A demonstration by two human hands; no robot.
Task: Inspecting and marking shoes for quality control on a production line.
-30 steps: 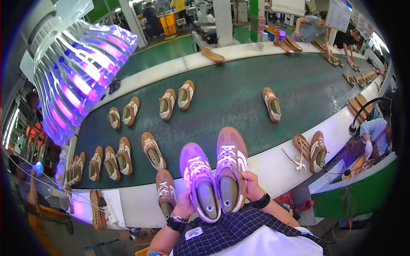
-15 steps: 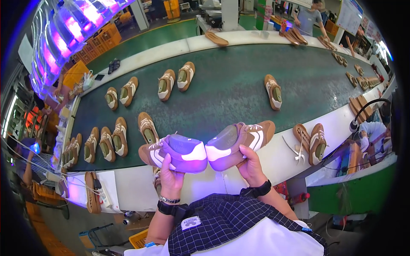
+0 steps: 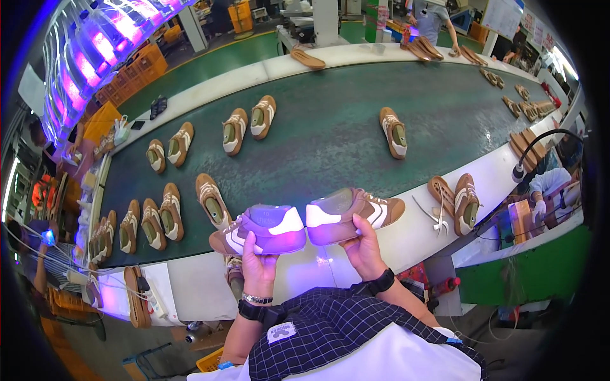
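- The left hand [image 3: 259,261] is closed around one brown shoe [image 3: 265,242], the right hand [image 3: 365,251] around a second brown shoe [image 3: 356,223], heels nearly meeting over the conveyor's [image 3: 305,146] near edge.
- Both look soled and laced, with forms [image 3: 273,217] inside; neither is set down.
- Rightward along that edge, a loose sole [image 3: 441,189] lies unattached.
- Laced shoes [image 3: 170,202] line the conveyor's left end.
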